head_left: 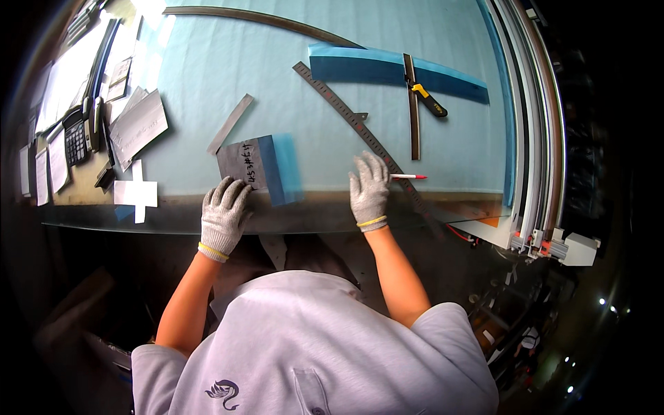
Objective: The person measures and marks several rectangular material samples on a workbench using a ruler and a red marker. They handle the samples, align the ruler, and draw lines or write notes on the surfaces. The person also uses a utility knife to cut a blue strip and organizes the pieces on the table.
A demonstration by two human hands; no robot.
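Our gloved left hand (223,220) lies with fingers spread flat, gripping nothing, just below the grey rectangular film sample with its blue protective edge (257,168) on the worktop (207,76), which we judge light, floppy and best pinched at a corner.

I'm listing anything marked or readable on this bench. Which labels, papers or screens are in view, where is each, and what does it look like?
Grey rectangular sheet piece with dark handwriting: just beyond the gloved left hand, beside blue film.
Black desk calculator with small screen: far left.
White paper sheets: far left edge, stacked, print too small to tell.
Long grey metal ruler with graduations: diagonal, running past the gloved right hand.
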